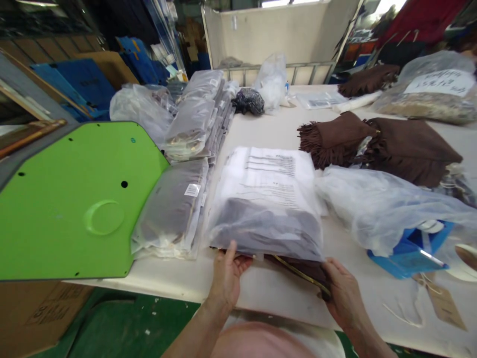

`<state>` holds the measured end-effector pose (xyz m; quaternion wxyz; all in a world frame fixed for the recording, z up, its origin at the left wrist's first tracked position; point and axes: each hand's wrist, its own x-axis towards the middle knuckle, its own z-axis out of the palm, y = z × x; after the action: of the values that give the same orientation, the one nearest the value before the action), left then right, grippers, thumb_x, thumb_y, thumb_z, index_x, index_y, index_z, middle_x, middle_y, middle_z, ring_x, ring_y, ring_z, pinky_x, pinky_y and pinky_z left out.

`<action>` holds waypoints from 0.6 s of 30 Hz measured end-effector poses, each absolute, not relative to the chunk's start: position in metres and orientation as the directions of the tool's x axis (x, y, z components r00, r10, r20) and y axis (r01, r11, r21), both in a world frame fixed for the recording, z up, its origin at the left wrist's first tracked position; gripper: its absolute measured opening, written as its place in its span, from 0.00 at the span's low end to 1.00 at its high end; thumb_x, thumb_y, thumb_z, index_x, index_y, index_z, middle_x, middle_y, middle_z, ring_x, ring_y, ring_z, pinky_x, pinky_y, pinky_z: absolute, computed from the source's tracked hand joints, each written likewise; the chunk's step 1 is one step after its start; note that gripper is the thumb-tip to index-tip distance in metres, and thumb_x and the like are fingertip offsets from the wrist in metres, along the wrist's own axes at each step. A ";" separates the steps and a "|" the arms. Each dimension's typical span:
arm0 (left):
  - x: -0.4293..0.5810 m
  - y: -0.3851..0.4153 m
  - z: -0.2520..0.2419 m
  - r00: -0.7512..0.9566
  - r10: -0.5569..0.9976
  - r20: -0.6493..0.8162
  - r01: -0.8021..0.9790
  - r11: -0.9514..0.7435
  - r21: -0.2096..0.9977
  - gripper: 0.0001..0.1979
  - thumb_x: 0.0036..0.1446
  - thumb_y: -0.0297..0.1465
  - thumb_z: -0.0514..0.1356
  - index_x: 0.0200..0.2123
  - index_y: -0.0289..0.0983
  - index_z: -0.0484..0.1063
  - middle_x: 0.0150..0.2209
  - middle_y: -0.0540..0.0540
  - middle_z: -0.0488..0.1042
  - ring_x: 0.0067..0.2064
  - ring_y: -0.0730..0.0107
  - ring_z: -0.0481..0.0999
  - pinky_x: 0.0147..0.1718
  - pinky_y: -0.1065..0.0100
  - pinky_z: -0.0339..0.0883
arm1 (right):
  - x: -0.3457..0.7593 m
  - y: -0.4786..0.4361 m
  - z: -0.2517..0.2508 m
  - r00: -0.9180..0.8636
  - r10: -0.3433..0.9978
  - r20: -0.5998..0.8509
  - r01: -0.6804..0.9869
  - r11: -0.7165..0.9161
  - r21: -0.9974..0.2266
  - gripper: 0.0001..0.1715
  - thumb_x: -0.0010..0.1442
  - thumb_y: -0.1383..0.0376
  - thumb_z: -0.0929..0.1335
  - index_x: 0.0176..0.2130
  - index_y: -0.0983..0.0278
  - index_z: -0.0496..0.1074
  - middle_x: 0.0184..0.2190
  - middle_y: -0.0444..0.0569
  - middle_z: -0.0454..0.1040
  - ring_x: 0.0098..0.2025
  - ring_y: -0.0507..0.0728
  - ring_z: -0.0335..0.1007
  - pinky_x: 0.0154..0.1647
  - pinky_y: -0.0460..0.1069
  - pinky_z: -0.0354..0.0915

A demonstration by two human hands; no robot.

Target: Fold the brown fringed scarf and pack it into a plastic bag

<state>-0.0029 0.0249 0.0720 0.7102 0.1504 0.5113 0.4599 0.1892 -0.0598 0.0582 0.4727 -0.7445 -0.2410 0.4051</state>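
Note:
A clear plastic bag (268,219) lies on the table in front of me, its open edge towards my body. Printed lines show on its far half, and something dark shows through the near half. Out of the opening sticks a brown fabric item (311,268) with a gold strip along it. My left hand (227,273) pinches the bag's near left corner, thumb on top and fingers beneath. At the near right corner, my right hand (341,288) is closed on the bag's edge beside the brown item. Its fingertips are partly hidden.
Stacked packed bags (171,209) stand left, beside a green board (67,199). On the right are brown fringed pieces (413,144), crumpled plastic (372,204), a blue holder (410,256) with a pen, and a cardboard tag (445,306). A large filled sack (432,94) sits far right.

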 end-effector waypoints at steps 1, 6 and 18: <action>0.000 0.024 0.072 0.089 0.788 -0.610 -0.496 0.566 0.659 0.22 0.44 0.38 0.67 0.40 0.38 0.63 0.30 0.49 0.75 0.28 0.68 0.74 0.30 0.66 0.69 | 0.190 -0.060 0.058 0.557 0.723 -0.409 -0.078 -0.445 -0.892 0.15 0.50 0.50 0.60 0.26 0.58 0.58 0.18 0.40 0.60 0.16 0.51 0.57 0.12 0.46 0.53; 0.017 0.018 0.066 0.251 0.651 -0.716 -0.467 0.730 0.499 0.19 0.45 0.37 0.67 0.38 0.37 0.64 0.29 0.49 0.73 0.27 0.65 0.75 0.29 0.64 0.69 | 0.192 -0.061 0.051 0.501 0.686 -0.528 -0.303 -0.432 -0.849 0.18 0.45 0.49 0.66 0.25 0.59 0.61 0.18 0.38 0.60 0.19 0.49 0.55 0.16 0.44 0.50; 0.052 0.024 0.068 0.231 0.624 -0.747 -0.579 0.705 0.410 0.06 0.55 0.27 0.58 0.37 0.35 0.65 0.28 0.47 0.76 0.28 0.66 0.76 0.32 0.61 0.72 | 0.212 -0.067 0.060 0.355 0.875 -0.330 0.057 -0.372 -0.926 0.27 0.46 0.43 0.66 0.20 0.63 0.60 0.18 0.39 0.56 0.24 0.49 0.52 0.26 0.45 0.51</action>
<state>0.0521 0.0241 0.0680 0.7843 0.0232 0.4873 0.3832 0.2125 -0.0674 0.0605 0.4475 -0.6908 -0.3372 0.4570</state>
